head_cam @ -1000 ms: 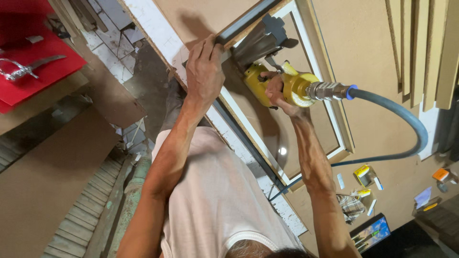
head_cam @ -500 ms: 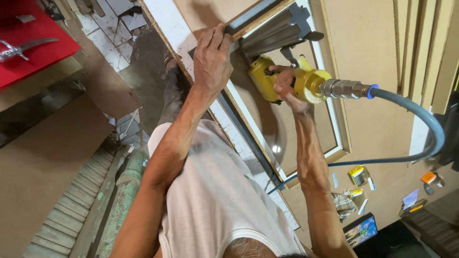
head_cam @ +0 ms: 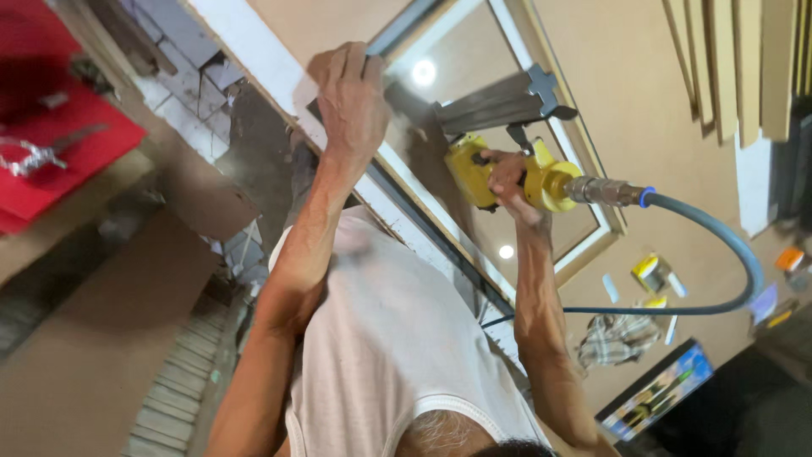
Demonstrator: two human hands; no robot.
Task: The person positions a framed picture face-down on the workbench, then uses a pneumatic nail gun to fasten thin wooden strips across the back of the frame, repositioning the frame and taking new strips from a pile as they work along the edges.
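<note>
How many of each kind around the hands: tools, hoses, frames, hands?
Yellow pneumatic nail gun, gripped by the right hand: 1
Blue air hose: 1
Framed glass panel, pressed by the left hand: 1
Hands: 2
Total: 5

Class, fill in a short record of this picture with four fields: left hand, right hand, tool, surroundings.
Left hand: left hand presses on the edge of the mirror frame.
Right hand: right hand grips the yellow nail gun.
Tool: nail gun, nose toward the frame; blue hose joined at its back.
Surroundings: red tray at the left; checked cloth on the brown board.
</note>
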